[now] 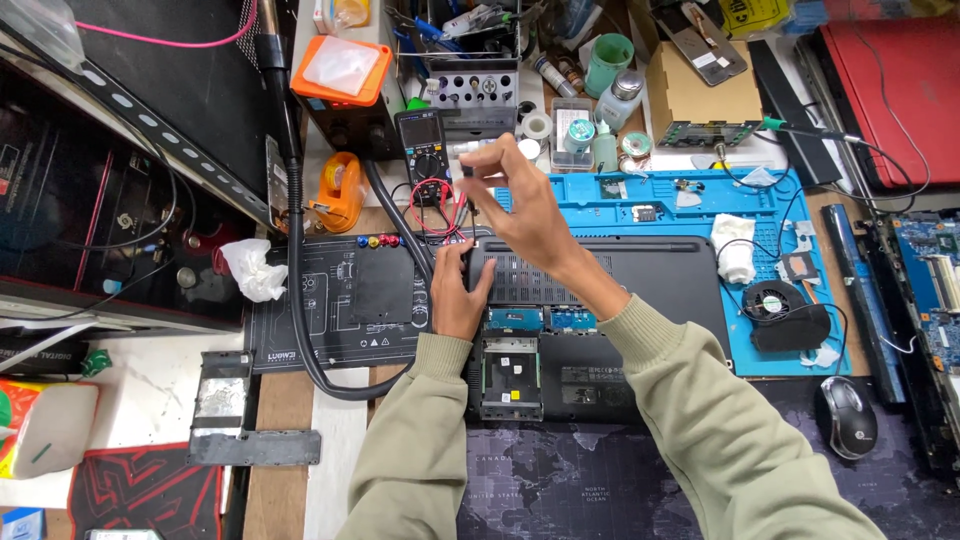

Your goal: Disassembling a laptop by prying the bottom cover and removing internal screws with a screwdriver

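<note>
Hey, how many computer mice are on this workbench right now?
1. A single black and silver computer mouse sits on the dark map-print desk mat at lower right, below the blue repair mat. Clutter along the back could hide another.

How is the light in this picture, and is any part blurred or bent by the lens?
Head view: light is even and soft, with weak shadows under the hands; the right hand is slightly blurred; the left hand on the laptop looks sharp; the tape roll shows mild glare; edges near the frame corners curve outward.
</note>
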